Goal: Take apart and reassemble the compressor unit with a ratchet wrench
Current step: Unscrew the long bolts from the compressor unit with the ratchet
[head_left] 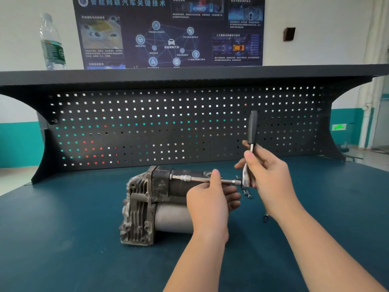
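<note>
The grey metal compressor unit (145, 205) lies on its side on the blue bench mat (63, 228), finned head to the left. A ratchet wrench (251, 131) stands with its black handle up. Its chrome extension bar (197, 179) runs level to the left, and its bit sits in a bolt on the unit's upper body. My left hand (208, 203) grips the extension bar, thumb on top. My right hand (267, 173) grips the wrench near its head.
Several loose bolts (247, 193) lie on the mat right of the unit, and another (265, 217) lies by my right wrist. A black pegboard (168, 127) backs the bench. A water bottle (52, 43) stands on the shelf above at the left.
</note>
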Demonstrator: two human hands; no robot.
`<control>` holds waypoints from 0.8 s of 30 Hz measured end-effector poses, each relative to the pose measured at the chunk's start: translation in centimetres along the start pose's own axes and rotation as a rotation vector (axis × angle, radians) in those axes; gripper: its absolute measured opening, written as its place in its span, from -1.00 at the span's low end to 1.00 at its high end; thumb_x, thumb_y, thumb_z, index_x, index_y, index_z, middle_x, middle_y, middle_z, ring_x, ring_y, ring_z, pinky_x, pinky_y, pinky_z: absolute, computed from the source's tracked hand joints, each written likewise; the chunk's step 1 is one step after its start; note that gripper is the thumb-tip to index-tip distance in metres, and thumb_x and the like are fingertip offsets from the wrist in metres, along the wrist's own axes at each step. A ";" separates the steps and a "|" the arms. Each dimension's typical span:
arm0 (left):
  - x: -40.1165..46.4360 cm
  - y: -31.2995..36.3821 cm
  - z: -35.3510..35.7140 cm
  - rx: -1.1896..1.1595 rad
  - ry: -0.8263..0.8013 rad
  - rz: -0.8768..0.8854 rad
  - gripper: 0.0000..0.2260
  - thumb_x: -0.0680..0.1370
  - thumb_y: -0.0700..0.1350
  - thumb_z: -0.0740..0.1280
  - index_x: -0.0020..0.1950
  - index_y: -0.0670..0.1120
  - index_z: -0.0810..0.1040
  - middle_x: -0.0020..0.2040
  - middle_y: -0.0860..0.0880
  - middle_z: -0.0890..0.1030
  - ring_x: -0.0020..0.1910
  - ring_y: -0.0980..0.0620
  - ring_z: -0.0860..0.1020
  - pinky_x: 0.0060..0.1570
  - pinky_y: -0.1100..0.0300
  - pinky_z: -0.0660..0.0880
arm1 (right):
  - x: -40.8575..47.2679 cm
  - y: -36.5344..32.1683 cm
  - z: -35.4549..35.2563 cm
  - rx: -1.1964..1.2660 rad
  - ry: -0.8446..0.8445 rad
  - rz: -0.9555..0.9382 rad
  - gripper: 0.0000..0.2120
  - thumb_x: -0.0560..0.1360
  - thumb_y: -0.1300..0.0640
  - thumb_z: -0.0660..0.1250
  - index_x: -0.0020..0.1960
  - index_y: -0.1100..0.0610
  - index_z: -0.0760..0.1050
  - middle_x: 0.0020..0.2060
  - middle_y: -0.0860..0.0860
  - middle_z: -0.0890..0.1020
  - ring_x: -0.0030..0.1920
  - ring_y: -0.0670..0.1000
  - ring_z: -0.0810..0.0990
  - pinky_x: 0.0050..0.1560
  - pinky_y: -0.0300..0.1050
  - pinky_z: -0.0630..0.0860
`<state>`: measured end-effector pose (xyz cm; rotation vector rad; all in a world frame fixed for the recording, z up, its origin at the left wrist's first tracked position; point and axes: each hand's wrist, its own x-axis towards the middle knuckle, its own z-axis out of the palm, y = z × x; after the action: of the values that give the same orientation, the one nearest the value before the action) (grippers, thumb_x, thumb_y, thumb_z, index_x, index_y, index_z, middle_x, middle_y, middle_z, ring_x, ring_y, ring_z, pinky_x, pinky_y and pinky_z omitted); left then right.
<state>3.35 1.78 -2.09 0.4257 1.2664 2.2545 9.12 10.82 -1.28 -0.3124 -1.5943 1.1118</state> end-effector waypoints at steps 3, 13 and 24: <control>0.0 0.2 0.0 -0.056 -0.014 -0.029 -0.78 0.59 -0.15 0.26 -0.20 -0.25 0.50 -0.55 -0.03 0.56 -0.62 0.10 0.49 -0.61 0.35 0.40 | -0.2 0.1 0.3 0.078 0.017 0.024 -0.81 0.59 0.13 0.24 -0.05 -0.10 0.59 -0.38 -0.02 0.64 -0.55 -0.13 0.41 -0.48 -0.33 0.36; 0.0 0.1 -0.1 -0.051 -0.029 -0.017 -0.75 0.59 -0.13 0.25 -0.23 -0.25 0.50 -0.55 -0.04 0.57 -0.62 0.08 0.50 -0.60 0.35 0.41 | -0.1 1.3 0.9 0.466 0.080 0.633 -0.82 0.55 0.18 0.31 -0.18 0.27 0.51 -0.57 0.01 0.55 -0.68 -0.14 0.25 -0.66 -0.35 0.20; 0.2 0.4 -0.4 0.038 -0.041 -0.039 -0.76 0.58 -0.13 0.27 -0.27 -0.20 0.49 -0.59 0.01 0.51 -0.65 0.13 0.43 -0.62 0.36 0.35 | -0.1 0.4 0.7 0.312 0.047 0.303 -0.84 0.59 0.13 0.24 0.08 0.13 0.58 -0.41 0.06 0.57 -0.62 -0.18 0.38 -0.60 -0.35 0.29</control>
<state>2.91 1.46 -1.98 0.4549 1.2876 2.1809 8.41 10.58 -1.58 -0.3756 -1.3340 1.5526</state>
